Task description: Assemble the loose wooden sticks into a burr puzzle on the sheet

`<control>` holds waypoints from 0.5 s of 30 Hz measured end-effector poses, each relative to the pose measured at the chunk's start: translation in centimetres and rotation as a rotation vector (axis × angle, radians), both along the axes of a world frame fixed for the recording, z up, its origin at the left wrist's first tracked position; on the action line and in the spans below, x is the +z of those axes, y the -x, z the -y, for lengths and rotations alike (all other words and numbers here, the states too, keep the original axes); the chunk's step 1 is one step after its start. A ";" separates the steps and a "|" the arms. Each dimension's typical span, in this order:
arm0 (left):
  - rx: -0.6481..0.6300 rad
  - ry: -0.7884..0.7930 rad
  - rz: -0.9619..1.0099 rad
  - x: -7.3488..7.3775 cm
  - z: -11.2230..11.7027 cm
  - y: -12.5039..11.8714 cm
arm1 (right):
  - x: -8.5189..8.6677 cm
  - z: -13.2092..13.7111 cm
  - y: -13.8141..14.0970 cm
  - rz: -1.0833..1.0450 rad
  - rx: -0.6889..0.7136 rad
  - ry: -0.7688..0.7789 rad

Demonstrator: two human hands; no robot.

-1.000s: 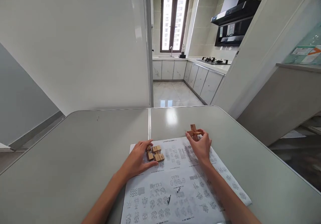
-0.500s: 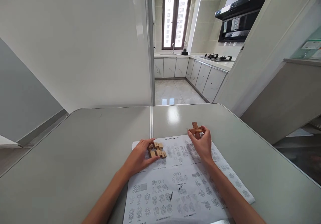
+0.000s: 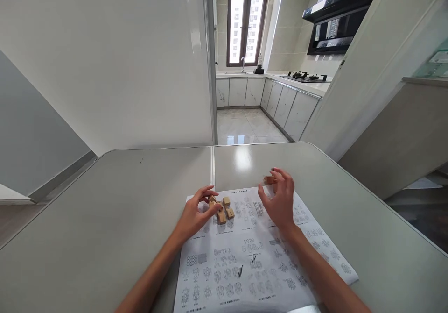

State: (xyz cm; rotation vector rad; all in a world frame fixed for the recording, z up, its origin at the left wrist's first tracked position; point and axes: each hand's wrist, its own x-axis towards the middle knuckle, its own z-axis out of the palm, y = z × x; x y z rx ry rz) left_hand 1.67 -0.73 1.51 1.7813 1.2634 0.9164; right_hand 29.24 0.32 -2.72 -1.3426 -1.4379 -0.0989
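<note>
My left hand (image 3: pixel 194 214) is at the top left of the printed sheet, thumb and fingers closed around a light wooden block (image 3: pixel 212 199). Just beside it, a loose group of similar small notched wooden blocks (image 3: pixel 230 213) lies on the paper. My right hand (image 3: pixel 281 202) is over the sheet's top right, its thumb and fingers spread apart. Behind those fingers shows a reddish-brown interlocking wooden puzzle (image 3: pixel 269 180), mostly hidden by the hand.
Under both hands lies the creased paper sheet (image 3: pixel 241 238), printed with rows of puzzle diagrams. It rests on a pale table (image 3: pixel 105 219) with a seam down the middle. Beyond the table are a white panel (image 3: pixel 147 70) and a kitchen with counters (image 3: pixel 238 91).
My right hand has opened from its grip on the brown wooden puzzle. The fingers of my left hand have drawn in on a block, and the light blocks have spread apart.
</note>
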 end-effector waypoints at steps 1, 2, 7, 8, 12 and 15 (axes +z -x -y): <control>0.011 0.004 0.018 -0.1 0.0 0.0 | 0.1 0.1 0.2 0.015 0.022 -0.014; 0.023 0.006 0.031 -0.1 -0.1 0.0 | 0.1 0.3 0.5 0.014 0.048 -0.018; 0.089 0.004 0.035 -0.7 -0.6 0.3 | 0.0 0.9 1.5 0.017 0.345 0.132; 0.096 -0.001 0.030 -0.9 -0.7 0.4 | 0.0 1.1 1.7 0.027 0.434 0.193; 0.052 -0.066 -0.029 -1.4 -0.9 0.7 | -0.1 1.8 2.8 0.058 0.707 0.329; -0.017 -0.119 -0.096 -1.7 -0.9 0.8 | -0.3 2.1 3.3 0.065 0.781 0.342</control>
